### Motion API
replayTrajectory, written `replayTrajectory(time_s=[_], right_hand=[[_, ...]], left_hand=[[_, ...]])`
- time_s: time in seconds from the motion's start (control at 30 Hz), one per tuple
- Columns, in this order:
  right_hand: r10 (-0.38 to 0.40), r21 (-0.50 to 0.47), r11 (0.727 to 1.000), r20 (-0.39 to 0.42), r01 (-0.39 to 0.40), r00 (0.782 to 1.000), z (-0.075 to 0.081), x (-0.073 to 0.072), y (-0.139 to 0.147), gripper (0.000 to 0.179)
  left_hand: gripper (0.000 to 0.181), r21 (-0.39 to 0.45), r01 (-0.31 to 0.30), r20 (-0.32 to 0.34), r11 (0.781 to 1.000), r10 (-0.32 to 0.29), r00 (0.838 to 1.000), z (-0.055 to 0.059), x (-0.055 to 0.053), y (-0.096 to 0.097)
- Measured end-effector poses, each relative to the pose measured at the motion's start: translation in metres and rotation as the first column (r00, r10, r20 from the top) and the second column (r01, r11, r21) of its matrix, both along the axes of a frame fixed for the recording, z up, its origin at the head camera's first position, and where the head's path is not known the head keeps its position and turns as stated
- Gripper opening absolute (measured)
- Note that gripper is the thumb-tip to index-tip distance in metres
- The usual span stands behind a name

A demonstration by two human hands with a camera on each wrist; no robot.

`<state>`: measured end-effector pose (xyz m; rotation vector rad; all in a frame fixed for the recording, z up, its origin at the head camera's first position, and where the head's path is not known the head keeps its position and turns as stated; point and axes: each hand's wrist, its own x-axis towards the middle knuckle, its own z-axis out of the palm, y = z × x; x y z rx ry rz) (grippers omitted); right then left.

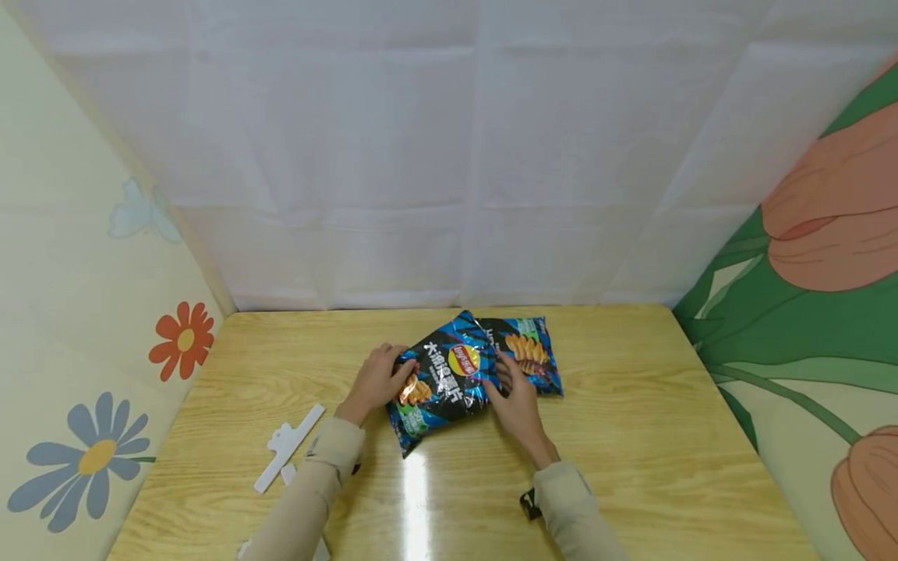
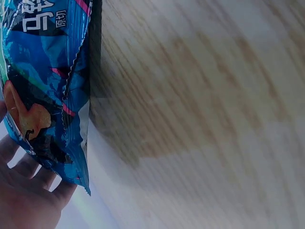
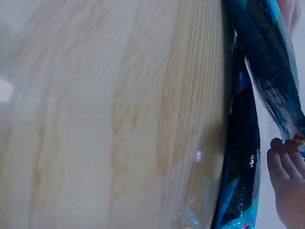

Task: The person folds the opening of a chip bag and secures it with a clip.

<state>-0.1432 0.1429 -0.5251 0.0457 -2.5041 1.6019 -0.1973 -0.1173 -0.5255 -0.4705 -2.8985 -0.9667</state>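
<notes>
A blue and black bag of potato chips (image 1: 445,378) with a yellow and red logo lies tilted between both hands, its printed front facing up. My left hand (image 1: 379,382) grips its left side; in the left wrist view, the fingers (image 2: 45,177) reach behind the bag's edge. At the right side my right hand (image 1: 517,405) holds the bag between thumb and fingers. In the right wrist view, this bag (image 3: 271,62) is raised at an angle above a second bag. That second chip bag (image 1: 529,351) lies on the table behind, partly covered by the first.
A long white bag clip (image 1: 289,449) lies on the wooden table (image 1: 631,436) left of the left forearm. More white pieces show partly from under the left sleeve (image 1: 295,506). A white cloth backdrop (image 1: 435,156) stands along the table's far edge, with flower-printed panels on both sides.
</notes>
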Motion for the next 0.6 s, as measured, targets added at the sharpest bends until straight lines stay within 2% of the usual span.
replayTrajectory(time_s=[0.23,0.43,0.6], right_hand=[[-0.001,-0.016,1.000,0.001,0.001,1.000,0.000,0.002,-0.001,0.057],[0.010,-0.040,0.999,-0.010,-0.010,1.000,0.001,0.004,-0.001,0.055],[0.023,-0.057,0.998,-0.017,-0.024,1.000,0.002,0.005,0.001,0.055]], left_hand=[[0.036,0.065,0.039,0.015,0.997,-0.040,0.999,0.000,0.003,-0.004],[0.037,0.112,0.034,0.055,0.993,-0.040,0.998,0.003,0.011,-0.006],[0.040,0.119,0.013,0.081,0.993,-0.023,0.996,0.002,0.016,-0.005]])
